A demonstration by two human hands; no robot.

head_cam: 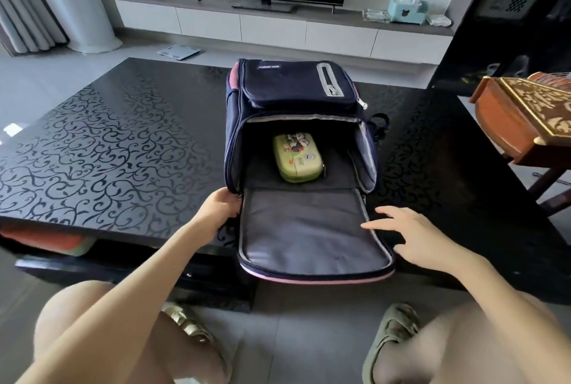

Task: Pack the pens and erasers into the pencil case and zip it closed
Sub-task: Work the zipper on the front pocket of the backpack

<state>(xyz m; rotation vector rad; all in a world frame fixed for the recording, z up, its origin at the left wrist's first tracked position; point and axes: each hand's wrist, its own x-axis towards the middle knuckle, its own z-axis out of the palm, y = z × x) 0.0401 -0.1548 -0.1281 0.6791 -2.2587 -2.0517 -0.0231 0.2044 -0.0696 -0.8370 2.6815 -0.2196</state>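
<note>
A green pencil case (297, 156) with cartoon figures lies zipped inside the open main compartment of a navy backpack (293, 87) on the black table. The backpack's grey-lined flap (309, 235) is folded down toward me over the table edge. My left hand (221, 207) grips the backpack's left rim beside the flap hinge. My right hand (411, 232) hovers with fingers spread at the flap's right edge, holding nothing. No pens or erasers are visible.
The black patterned table (108, 149) stretches left and right of the backpack. A carved wooden instrument (525, 112) stands at the right. A TV cabinet (278, 28) with a tissue box (408, 10) is behind. My knees and sandals are below the table edge.
</note>
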